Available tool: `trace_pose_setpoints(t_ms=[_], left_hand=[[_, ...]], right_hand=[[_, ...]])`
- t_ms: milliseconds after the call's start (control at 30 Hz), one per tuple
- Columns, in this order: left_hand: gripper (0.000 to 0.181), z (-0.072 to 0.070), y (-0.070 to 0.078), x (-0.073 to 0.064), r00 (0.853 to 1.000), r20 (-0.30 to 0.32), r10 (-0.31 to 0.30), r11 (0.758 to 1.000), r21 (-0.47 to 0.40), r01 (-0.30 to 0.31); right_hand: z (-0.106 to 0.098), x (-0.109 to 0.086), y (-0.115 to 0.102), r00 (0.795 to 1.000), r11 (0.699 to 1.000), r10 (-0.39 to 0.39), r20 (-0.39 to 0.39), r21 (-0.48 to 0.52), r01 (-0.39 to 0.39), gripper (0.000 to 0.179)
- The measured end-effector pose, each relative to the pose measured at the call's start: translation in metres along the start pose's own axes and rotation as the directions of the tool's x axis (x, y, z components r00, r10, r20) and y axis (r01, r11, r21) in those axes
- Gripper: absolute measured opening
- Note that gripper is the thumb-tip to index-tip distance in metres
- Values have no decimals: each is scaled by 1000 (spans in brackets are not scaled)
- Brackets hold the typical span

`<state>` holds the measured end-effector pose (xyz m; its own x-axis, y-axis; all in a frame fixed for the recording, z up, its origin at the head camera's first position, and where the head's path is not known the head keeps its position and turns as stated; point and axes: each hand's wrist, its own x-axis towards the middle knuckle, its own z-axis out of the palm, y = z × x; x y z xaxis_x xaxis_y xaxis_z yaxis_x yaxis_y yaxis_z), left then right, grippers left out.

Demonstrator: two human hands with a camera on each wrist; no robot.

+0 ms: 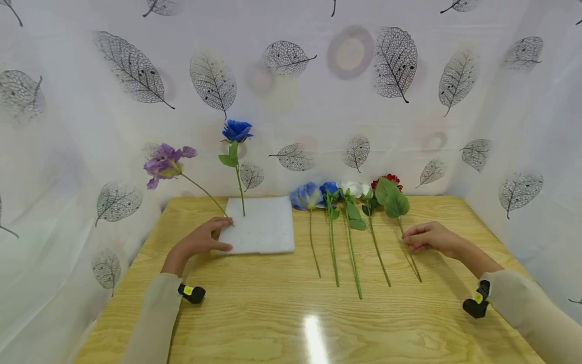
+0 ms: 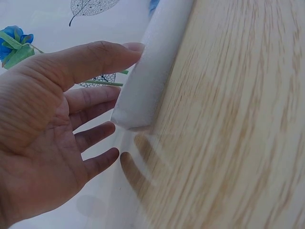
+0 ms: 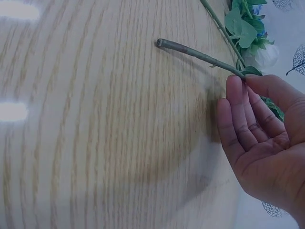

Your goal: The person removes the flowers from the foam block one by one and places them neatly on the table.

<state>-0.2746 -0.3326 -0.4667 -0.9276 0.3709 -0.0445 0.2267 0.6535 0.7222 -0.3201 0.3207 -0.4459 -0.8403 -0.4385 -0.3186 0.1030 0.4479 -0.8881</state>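
Observation:
My left hand point(image 1: 204, 237) rests its thumb and fingertips on the left edge of a white foam board point(image 1: 268, 237), fingers spread. Beside those fingers, a purple flower point(image 1: 164, 164) leans left, its stem meeting the board. A blue rose point(image 1: 237, 131) stands nearly upright in the board's back part. On the right, my right hand point(image 1: 429, 237) pinches the green stem point(image 3: 205, 57) of a red flower point(image 1: 392, 179) between thumb and fingertips. Large green leaves point(image 1: 393, 197) partly hide that bloom. The cut stem end points away from the palm in the right wrist view.
Between the hands, a pale blue flower point(image 1: 306, 196), another blue rose point(image 1: 330, 190) and white flowers point(image 1: 356, 188) lie on the wooden table point(image 1: 273, 313), stems towards me. A leaf-printed curtain point(image 1: 300, 101) hangs behind and at both sides.

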Motion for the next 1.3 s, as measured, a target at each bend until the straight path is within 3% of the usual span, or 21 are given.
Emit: trace_pose_setpoints(t_ms=[300,1300], left_hand=[[82,-1,3,-1,1000,0,2,1000,-7,-2],[83,-1,0,0,1000,1,-5,1000,13,5]], right_hand=[[4,3,1,1000,998,-9,2,-67,9,40],[8,8,4,1000,994,14,26,-104,-11,39]])
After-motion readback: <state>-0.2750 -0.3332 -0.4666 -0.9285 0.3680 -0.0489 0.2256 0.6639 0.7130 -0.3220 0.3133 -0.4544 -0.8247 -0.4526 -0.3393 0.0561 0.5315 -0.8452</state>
